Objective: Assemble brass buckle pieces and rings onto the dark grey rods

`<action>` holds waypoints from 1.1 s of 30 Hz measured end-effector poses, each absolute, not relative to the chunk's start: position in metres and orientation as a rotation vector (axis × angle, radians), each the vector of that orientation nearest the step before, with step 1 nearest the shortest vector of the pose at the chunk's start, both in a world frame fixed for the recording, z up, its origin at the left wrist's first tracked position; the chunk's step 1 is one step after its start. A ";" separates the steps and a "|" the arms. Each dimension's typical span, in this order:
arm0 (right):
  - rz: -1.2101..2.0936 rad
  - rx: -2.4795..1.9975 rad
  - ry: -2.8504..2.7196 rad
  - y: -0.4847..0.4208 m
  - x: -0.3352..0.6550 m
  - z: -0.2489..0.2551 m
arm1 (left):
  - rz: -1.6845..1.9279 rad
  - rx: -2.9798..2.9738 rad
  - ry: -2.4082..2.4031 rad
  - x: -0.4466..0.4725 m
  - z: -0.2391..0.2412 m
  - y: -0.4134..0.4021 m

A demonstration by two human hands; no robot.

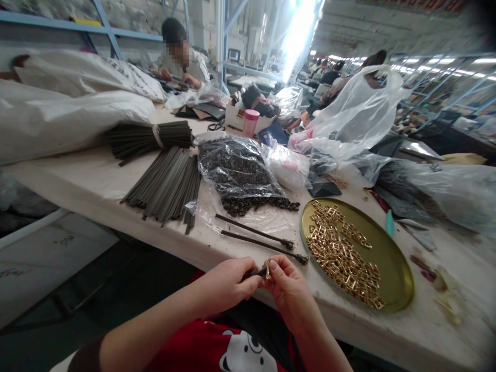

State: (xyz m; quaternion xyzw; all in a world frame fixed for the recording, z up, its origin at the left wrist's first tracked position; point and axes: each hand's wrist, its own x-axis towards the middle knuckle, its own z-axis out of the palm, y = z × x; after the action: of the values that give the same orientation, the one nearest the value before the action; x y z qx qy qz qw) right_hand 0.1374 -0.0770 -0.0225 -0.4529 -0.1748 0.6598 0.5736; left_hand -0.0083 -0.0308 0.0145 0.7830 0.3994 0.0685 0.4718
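Note:
My left hand (227,285) is closed around the end of a dark strap (252,273) at the table's front edge. Touching that strap end is a small gold buckle (267,270), pinched in my right hand (289,287). Both hands meet just in front of my red shirt. A round gold tray (395,268) holding several gold buckles (341,253) lies just right of my hands. Two dark straps with metal ends (263,238) lie on the table just beyond my hands.
Loose dark strips (166,183) and a tied bundle of strips (149,138) lie at left. A clear bag of dark rings (240,173) sits behind the straps. Plastic bags (356,113) and a pink cup (250,122) crowd the back. Another person (182,57) works far behind.

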 end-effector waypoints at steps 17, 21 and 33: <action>1.692 -0.986 -0.071 -0.074 0.146 -0.030 | 0.078 1.820 1.013 -0.009 0.012 -0.028; 1.637 -1.003 -0.106 -0.071 0.154 -0.032 | 0.121 1.580 0.970 -0.010 0.009 -0.026; 1.513 -1.038 -0.234 -0.074 0.155 -0.031 | 0.111 1.311 0.899 -0.014 -0.002 -0.028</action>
State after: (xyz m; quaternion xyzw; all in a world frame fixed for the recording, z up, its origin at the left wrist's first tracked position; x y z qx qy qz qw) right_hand 0.1550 -0.0737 -0.0308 -0.4483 -0.1012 0.6531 0.6019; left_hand -0.0141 -0.0277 -0.0020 0.5881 0.4033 0.0496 0.6993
